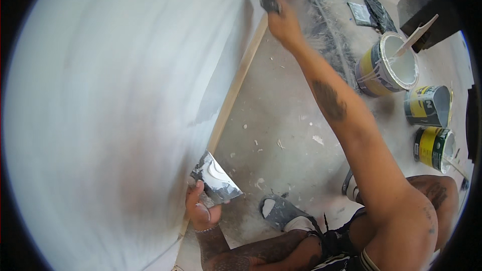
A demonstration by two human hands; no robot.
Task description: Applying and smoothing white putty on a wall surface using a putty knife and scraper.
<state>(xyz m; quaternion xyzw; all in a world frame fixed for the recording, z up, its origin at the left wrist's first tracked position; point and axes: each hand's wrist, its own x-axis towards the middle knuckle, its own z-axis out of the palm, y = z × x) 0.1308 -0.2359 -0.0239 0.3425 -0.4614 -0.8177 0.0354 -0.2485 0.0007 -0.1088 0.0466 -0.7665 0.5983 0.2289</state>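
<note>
My left hand [203,211] is closed round a wide metal putty knife [221,183] low beside the white wall [125,100]. White filler lies on its blade, and grey smears mark the metal. Farther off, with the arm stretched out, my right hand [286,26] grips a second, dark filling knife [268,0] close to the wall's lower part. Whether that blade touches the wall I cannot tell. A pale wooden strip [236,83] runs along the wall's foot, and a greyer, damp-looking patch [221,78] shows just above it.
On the right stands a large bucket [369,73] of white filler with a flat stick [417,35] across it. A bent, cut-open container [420,106] and a smaller bucket [432,146] sit nearer. Dark plastic sheeting [374,2] lies behind. Scraps dot the dusty floor [281,115].
</note>
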